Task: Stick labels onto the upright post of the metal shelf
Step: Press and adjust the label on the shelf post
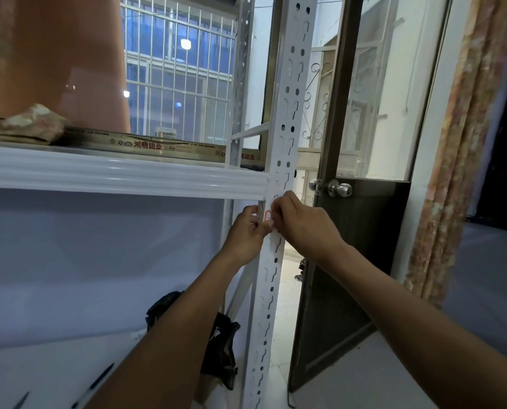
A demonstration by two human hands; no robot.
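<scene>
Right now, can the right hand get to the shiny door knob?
Probably yes. The right hand is at the post, the door knob is just up and right, and nothing lies between them.

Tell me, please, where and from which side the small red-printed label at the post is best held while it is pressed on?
Judging by its pose, pinch the label by its left and right edges, from the front. It lies against the upright post just under the shelf beam, between the left hand and right hand; its centre stays free for pressing.

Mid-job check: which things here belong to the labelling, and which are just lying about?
In the job: white slotted post; red-and-white label against it; left hand; right hand.

Lying about: black bag; door knob; curtain; boxed strip on shelf.
</scene>
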